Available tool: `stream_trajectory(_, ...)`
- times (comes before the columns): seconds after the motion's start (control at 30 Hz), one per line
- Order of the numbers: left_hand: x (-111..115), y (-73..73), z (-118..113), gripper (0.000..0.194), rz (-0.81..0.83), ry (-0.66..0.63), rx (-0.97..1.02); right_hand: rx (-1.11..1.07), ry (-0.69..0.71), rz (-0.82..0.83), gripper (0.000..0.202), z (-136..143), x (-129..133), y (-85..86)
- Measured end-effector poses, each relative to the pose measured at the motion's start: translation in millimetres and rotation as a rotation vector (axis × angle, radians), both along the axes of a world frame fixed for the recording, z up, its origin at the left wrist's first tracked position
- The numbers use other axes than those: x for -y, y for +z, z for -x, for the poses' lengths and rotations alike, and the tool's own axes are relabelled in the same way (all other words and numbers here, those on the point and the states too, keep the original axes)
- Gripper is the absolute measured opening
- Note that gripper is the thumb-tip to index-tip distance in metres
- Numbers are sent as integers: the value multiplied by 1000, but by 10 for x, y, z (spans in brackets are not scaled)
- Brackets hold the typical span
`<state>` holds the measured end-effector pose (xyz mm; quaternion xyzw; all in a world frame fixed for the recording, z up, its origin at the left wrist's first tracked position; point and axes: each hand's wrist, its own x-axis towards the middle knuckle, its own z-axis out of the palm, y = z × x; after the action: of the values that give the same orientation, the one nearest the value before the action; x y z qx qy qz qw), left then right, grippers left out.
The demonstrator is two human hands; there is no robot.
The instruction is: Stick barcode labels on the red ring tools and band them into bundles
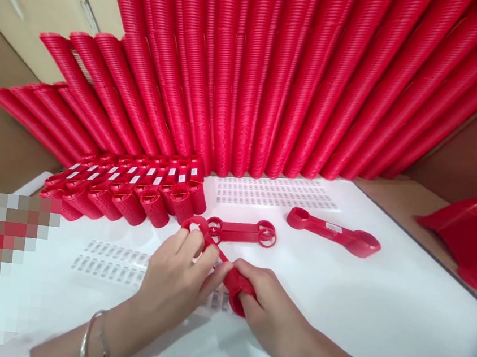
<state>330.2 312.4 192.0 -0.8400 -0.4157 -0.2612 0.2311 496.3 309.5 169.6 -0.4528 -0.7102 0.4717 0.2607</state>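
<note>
Between my hands, above the white table, a red plastic piece with a ring at each end (pixel 242 286) slants down to the right. My left hand (pixel 182 269) curls over its upper part, with the thumb near the bar's middle. The thumb and fingers of my right hand (pixel 266 298) grip its lower end ring. Just beyond them lies a similar red two-ringed piece (pixel 239 232). A sheet of barcode labels (pixel 112 262) lies flat, partly hidden under my left forearm and hand.
Short stacks of labelled red pieces (pixel 131 184) stand at left. Tall red stacks (pixel 249 77) rise behind like a wall. Another label sheet (pixel 275 192) lies at the back. A labelled red piece (pixel 335 232) rests at right. Red plastic bags (pixel 470 242) sit beyond the table's right edge.
</note>
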Motion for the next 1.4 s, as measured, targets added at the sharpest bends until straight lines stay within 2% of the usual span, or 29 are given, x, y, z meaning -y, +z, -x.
stream_trajectory(0.13,-145,51,121,31,-58,100,38,-57,-11,35,17,-10,10,23)
stream_trajectory(0.23,-212,59,225,36,-30,134,62,-111,-27,100,18,-22,16,37)
stream_trajectory(0.3,-210,64,270,35,50,107,102,-146,-30,138,18,-28,18,42)
stream_trajectory(0.4,-159,90,307,21,247,59,264,-188,-38,198,17,-36,10,54)
stream_trajectory(0.5,-93,140,337,13,410,72,381,-234,-63,262,18,-46,-13,87)
stream_trajectory(0.63,5,166,413,12,447,29,283,-305,-114,317,21,-48,-30,157)
stream_trajectory(0.7,51,137,463,21,534,15,195,-351,-118,345,21,-28,-11,179)
stream_trajectory(0.8,87,56,528,32,704,108,33,-341,-99,364,20,37,51,156)
stream_trajectory(0.9,68,-18,554,21,764,166,-88,-246,-88,340,27,112,102,74)
stream_trajectory(1.0,27,-59,537,10,839,88,-106,-166,-86,295,29,144,92,-8)
stream_trajectory(1.07,7,-69,506,10,877,60,-113,-119,-76,253,27,129,54,-35)
stream_trajectory(1.2,-6,-62,416,4,927,87,-129,-75,-22,202,25,40,-46,-34)
stream_trajectory(1.4,-34,-70,300,13,949,127,6,-15,-25,209,25,-66,-145,-18)
